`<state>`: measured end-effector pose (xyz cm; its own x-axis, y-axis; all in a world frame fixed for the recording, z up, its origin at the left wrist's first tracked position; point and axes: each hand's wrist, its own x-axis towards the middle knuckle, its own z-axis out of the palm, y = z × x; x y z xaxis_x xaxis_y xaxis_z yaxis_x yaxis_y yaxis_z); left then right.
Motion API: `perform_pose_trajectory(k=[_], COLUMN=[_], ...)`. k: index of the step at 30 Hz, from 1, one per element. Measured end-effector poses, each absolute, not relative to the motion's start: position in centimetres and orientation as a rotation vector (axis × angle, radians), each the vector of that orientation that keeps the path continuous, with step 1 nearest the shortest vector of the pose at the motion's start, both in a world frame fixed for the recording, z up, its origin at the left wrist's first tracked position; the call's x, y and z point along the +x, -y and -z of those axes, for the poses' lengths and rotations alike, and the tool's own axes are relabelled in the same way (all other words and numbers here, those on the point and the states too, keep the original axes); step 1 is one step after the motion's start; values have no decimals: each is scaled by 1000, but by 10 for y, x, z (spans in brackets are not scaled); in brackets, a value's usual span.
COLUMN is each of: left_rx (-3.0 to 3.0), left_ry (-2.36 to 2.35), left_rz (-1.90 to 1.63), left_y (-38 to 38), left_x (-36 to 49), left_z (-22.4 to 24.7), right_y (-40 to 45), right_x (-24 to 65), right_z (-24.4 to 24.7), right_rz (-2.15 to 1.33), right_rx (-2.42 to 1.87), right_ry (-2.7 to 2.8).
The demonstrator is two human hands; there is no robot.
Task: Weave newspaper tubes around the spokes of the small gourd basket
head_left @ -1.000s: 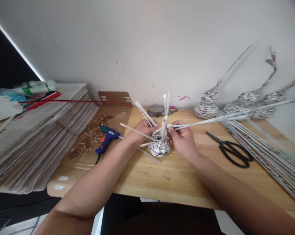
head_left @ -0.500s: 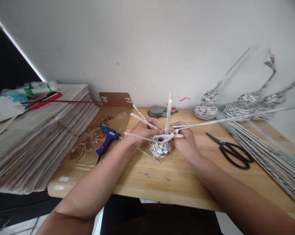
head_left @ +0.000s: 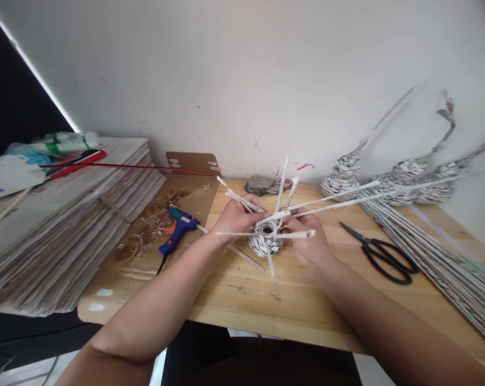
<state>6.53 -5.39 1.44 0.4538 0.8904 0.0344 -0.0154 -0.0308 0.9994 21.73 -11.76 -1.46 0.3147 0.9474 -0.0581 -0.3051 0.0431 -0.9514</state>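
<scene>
I have the right hand (head_left: 311, 246) pinching a long paper tube (head_left: 347, 203) beside the woven paper pot (head_left: 262, 246), between the counter's (head_left: 242, 305) front and back edges; the left hand's (head_left: 240, 217) grip I cannot tell.

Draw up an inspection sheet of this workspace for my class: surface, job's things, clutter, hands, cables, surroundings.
Surface: wooden table, brown cardboard covering its left part.
Job's things: small woven paper ball, open-topped, with paper tubes splaying out; scissors to its right, blue glue gun to its left.
Clutter: scraps on the cardboard; grey cloth by the wall.
Hands: left hand and right hand at the ball, fingers among the tubes; exact grips partly hidden.
Cables: dark cord at the glue gun's handle; far end out of sight.
Surroundings: pink-marked wall; newspaper stack left, three woven pieces right.
</scene>
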Motion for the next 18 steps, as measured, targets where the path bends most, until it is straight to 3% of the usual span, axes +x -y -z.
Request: perform_pose_trajectory(k=[18], left_rx=[1537], left_ry=[-954], left_rz=[-1039], left_y=[59], left_x=[69], left_z=[-9], right_y=[121], right_x=[220], right_z=[-6], right_rz=[-1109], right_rx=[-1290], right_ry=[1001])
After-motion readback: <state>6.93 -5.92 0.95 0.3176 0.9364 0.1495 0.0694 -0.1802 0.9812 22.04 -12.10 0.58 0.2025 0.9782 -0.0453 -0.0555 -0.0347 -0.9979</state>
